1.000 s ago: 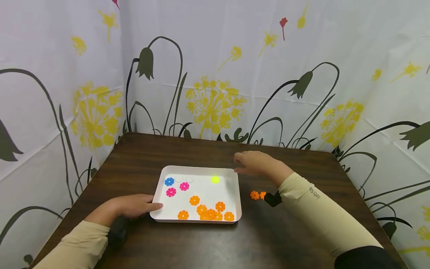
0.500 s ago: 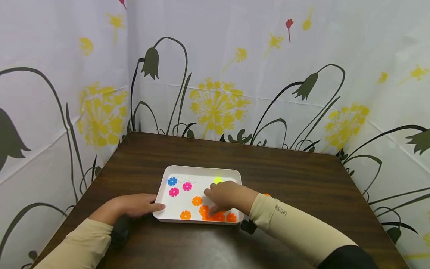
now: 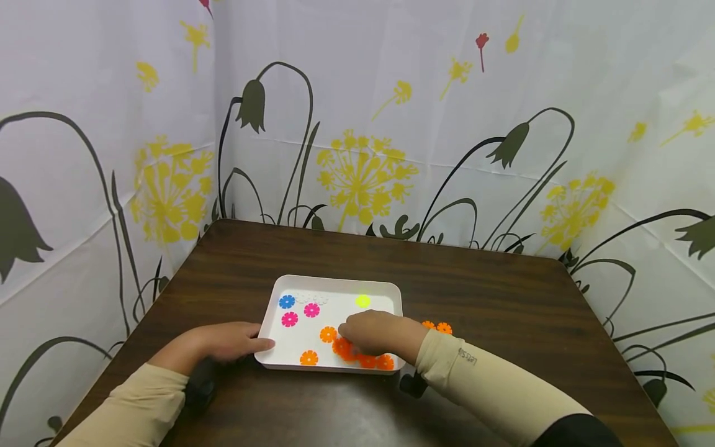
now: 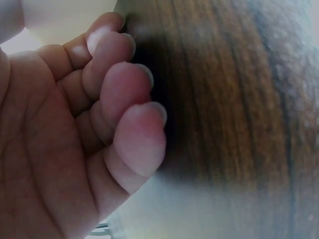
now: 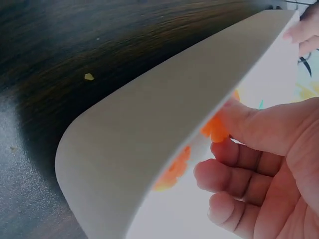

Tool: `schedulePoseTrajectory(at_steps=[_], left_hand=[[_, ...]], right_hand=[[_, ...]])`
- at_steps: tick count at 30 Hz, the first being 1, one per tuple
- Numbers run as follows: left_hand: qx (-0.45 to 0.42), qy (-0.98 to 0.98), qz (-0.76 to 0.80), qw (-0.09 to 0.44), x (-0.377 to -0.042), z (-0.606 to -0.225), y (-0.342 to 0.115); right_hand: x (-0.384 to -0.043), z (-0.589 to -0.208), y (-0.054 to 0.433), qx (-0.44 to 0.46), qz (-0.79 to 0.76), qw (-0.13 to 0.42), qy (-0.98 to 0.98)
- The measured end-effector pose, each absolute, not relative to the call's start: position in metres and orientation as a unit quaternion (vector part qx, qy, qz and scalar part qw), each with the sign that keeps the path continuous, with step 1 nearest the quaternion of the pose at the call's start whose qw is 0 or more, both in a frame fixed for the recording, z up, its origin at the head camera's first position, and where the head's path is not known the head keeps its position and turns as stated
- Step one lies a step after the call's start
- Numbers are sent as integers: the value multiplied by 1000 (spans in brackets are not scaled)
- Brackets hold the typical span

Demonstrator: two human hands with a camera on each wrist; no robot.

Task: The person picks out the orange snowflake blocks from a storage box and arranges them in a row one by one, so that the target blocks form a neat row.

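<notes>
My left hand (image 3: 226,341) holds the near-left edge of a shallow white tray (image 3: 274,335), its thumb over the rim. In the left wrist view its fingers (image 4: 132,142) curl down against the table. Inside the tray at the right, my right hand (image 3: 377,332) reaches down among orange flower-shaped plastic discs (image 3: 328,334). The right wrist view has its thumb and forefinger on one orange disc (image 5: 215,128), partly hidden behind the tray's wall; the other fingers are loosely curled. Another orange disc (image 5: 173,172) lies just beside them.
Pink discs (image 3: 289,319), a blue disc (image 3: 287,302), pale clear discs (image 3: 313,299) and a yellow disc (image 3: 363,301) lie in the tray's far part. Two orange discs (image 3: 444,328) sit on the dark wooden table (image 3: 480,279) right of it. A flowered curtain (image 3: 357,93) hangs behind.
My right hand has come from above the table beyond the tray's right corner into the tray, down to the orange discs, its fingers closing there. The left hand stays at the tray's edge.
</notes>
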State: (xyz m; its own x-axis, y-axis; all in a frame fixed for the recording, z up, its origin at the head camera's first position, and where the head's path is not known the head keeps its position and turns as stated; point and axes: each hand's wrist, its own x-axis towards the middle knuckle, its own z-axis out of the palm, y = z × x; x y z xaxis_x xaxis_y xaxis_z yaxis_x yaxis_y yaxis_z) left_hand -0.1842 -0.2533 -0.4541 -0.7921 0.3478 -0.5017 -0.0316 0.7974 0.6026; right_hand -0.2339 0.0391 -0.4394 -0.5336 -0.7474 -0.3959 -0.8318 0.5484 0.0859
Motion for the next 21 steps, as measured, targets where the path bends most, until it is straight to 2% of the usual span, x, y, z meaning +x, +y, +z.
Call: schedulePoseTrajectory(at_steps=[13, 17, 21], left_hand=[[84, 900, 297, 308, -185, -451, -252], [84, 900, 296, 308, -185, -452, -252], [82, 900, 297, 309, -185, -454, -252]], right_hand=[[-246, -436, 62, -479, 51, 131, 866], [-251, -428, 72, -482, -24, 112, 869], [-255, -418, 86, -456, -156, 142, 864]])
